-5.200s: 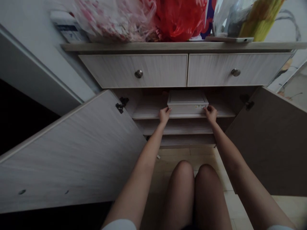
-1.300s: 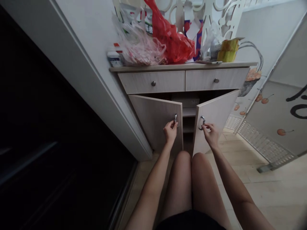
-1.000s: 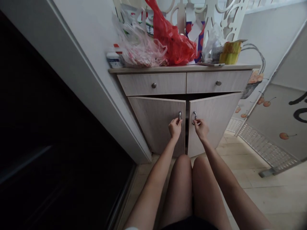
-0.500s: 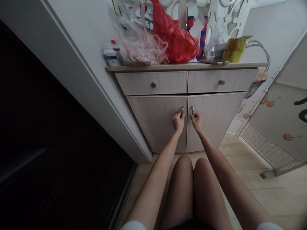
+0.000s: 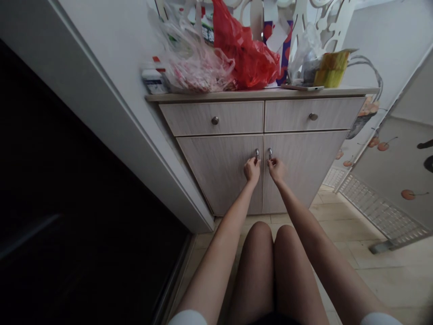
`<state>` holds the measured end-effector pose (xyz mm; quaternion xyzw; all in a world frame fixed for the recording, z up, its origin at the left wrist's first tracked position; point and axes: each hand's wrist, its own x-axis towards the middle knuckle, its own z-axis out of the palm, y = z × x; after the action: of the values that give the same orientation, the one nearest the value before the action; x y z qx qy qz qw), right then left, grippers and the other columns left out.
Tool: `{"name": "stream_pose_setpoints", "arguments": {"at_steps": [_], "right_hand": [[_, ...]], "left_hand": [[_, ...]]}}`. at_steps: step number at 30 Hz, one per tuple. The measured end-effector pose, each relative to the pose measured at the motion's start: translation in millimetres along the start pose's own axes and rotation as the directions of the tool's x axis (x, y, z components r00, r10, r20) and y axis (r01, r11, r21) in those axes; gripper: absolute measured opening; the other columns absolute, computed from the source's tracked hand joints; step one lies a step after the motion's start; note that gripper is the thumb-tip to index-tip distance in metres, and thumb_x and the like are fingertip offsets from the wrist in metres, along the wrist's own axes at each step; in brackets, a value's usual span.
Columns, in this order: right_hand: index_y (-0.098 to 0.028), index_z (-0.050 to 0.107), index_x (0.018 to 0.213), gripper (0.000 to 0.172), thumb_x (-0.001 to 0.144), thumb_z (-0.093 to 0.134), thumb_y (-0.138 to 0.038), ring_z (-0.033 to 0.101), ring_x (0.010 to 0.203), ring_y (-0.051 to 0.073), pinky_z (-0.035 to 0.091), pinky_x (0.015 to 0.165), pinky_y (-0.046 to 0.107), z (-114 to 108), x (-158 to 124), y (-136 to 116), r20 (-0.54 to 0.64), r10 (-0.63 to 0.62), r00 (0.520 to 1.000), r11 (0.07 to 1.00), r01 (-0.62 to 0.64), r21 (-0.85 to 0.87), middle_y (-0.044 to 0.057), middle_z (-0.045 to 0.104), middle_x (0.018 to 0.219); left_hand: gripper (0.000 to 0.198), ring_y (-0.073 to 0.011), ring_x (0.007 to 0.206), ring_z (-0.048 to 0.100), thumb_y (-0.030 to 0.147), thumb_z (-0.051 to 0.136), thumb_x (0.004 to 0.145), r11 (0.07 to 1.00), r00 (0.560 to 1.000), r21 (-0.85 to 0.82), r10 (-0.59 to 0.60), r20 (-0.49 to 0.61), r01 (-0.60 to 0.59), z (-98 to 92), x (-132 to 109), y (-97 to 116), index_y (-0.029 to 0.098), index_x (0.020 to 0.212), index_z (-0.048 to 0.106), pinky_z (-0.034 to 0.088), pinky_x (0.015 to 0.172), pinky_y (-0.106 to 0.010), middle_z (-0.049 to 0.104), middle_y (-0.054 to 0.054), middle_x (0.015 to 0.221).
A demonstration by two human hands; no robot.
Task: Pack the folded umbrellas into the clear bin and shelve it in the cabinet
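A pale wood cabinet (image 5: 219,176) stands against the wall with both lower doors closed flush. My left hand (image 5: 252,169) is closed on the metal handle of the left door (image 5: 256,154). My right hand (image 5: 276,170) is closed on the metal handle of the right door (image 5: 269,153). The two handles sit side by side at the centre seam. My knees are just below, close to the doors. The box seen inside earlier is hidden behind the doors.
Two drawers with round knobs (image 5: 214,120) (image 5: 313,116) sit above the doors. On top lie a red plastic bag (image 5: 246,56), a pink-patterned bag (image 5: 196,67), a yellow packet (image 5: 331,67) and a phone (image 5: 301,87). A dark doorway (image 5: 67,225) opens at left; a sliding panel (image 5: 395,180) stands at right.
My hands left the box on the shelf, took both door handles and swung the doors inward. The doors went from half open to fully closed.
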<state>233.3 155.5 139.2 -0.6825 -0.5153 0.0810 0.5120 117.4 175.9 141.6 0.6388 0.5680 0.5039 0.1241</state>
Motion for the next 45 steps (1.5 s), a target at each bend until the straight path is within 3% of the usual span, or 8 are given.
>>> {"name": "stream_pose_setpoints", "arguments": {"at_steps": [17, 21, 23, 25, 29, 32, 35, 45], "right_hand": [[-0.013, 0.07, 0.095, 0.029, 0.082, 0.058, -0.036, 0.065, 0.078, 0.022, 0.045, 0.071, 0.03, 4.6, 7.0, -3.2, 0.013, 0.047, 0.999, 0.994, -0.048, 0.102, 0.014, 0.072, 0.086], [-0.011, 0.064, 0.119, 0.052, 0.077, 0.059, -0.041, 0.06, 0.071, 0.018, 0.042, 0.063, 0.026, -12.6, 0.1, -3.0, 0.026, 0.035, 0.999, 0.968, -0.04, 0.249, 0.008, 0.069, 0.078], [-0.009, 0.054, 0.134, 0.068, 0.076, 0.058, -0.043, 0.053, 0.06, 0.014, 0.038, 0.057, 0.024, -26.2, -6.7, -4.2, 0.09, 0.066, 0.994, 0.906, -0.098, 0.412, 0.0, 0.061, 0.066], [-0.011, 0.044, 0.144, 0.079, 0.073, 0.059, -0.041, 0.041, 0.048, 0.01, 0.032, 0.051, 0.021, -43.6, -15.7, -7.6, 0.215, 0.096, 0.972, 0.776, -0.209, 0.595, -0.01, 0.049, 0.054], [-0.024, 0.029, 0.152, 0.09, 0.068, 0.06, -0.027, 0.018, 0.039, 0.008, 0.02, 0.044, 0.02, -85.1, -37.9, -19.1, 0.448, -0.015, 0.894, 0.442, -0.396, 0.805, -0.018, 0.024, 0.045], [-0.033, 0.032, 0.15, 0.085, 0.07, 0.058, -0.02, 0.011, 0.039, 0.009, 0.018, 0.044, 0.021, -111.6, -53.5, -27.3, 0.504, -0.134, 0.853, 0.306, -0.448, 0.84, -0.017, 0.017, 0.044], [-0.036, 0.039, 0.146, 0.074, 0.075, 0.056, -0.021, 0.008, 0.038, 0.008, 0.019, 0.045, 0.022, -124.9, -63.5, -32.5, 0.507, -0.196, 0.839, 0.254, -0.456, 0.853, -0.016, 0.014, 0.045], [-0.035, 0.037, 0.148, 0.076, 0.076, 0.054, -0.018, 0.009, 0.036, 0.009, 0.017, 0.045, 0.023, -119.7, -71.6, -34.5, 0.506, -0.219, 0.834, 0.183, -0.474, 0.861, -0.016, 0.016, 0.043]], "left_hand": [[0.01, -0.0211, 0.085, 0.065, 0.021, 0.067, 0.083, 0.999, 0.995, 0.03, 0.005, 0.103, -0.009, -12.5, 12.0, 12.8, 0.015, 0.089, 0.074, 0.045, 0.08, -0.03, 0.072, -0.011, 0.09], [0.027, -0.016, 0.073, 0.062, 0.02, 0.069, 0.082, 0.987, 0.993, -0.136, -0.075, 0.092, 0.087, -31.3, 10.6, 16.6, 0.013, 0.107, 0.072, 0.046, 0.075, -0.028, 0.068, -0.005, 0.075], [0.042, -0.0118, 0.061, 0.056, 0.022, 0.068, 0.083, 0.939, 0.975, -0.282, -0.156, 0.156, 0.195, -46.5, 3.8, 18.6, 0.014, 0.124, 0.065, 0.045, 0.066, -0.025, 0.062, 0.0, 0.065], [0.059, -0.0082, 0.05, 0.047, 0.025, 0.069, 0.083, 0.841, 0.932, -0.444, -0.176, 0.316, 0.309, -64.8, -7.4, 20.8, 0.017, 0.139, 0.053, 0.039, 0.056, -0.021, 0.053, 0.006, 0.056], [0.075, -0.0046, 0.039, 0.028, 0.025, 0.067, 0.084, 0.553, 0.822, -0.686, 0.003, 0.569, 0.473, -99.5, -36.2, 27.5, 0.026, 0.151, 0.035, 0.026, 0.046, -0.019, 0.037, 0.012, 0.05], [0.063, -0.0049, 0.038, 0.018, 0.022, 0.059, 0.088, 0.364, 0.83, -0.786, 0.058, 0.555, 0.5, -112.4, -55.0, 33.1, 0.029, 0.148, 0.04, 0.025, 0.044, -0.02, 0.026, 0.012, 0.05], [0.05, -0.0064, 0.038, 0.013, 0.022, 0.05, 0.093, 0.277, 0.872, -0.839, 0.009, 0.489, 0.468, -111.7, -67.6, 35.9, 0.028, 0.143, 0.048, 0.027, 0.045, -0.021, 0.019, 0.012, 0.052], [0.045, -0.0086, 0.042, 0.012, 0.024, 0.043, 0.095, 0.263, 0.908, -0.874, -0.023, 0.418, 0.409, -97.4, -83.0, 37.1, 0.027, 0.138, 0.053, 0.03, 0.05, -0.023, 0.015, 0.01, 0.054]]}}
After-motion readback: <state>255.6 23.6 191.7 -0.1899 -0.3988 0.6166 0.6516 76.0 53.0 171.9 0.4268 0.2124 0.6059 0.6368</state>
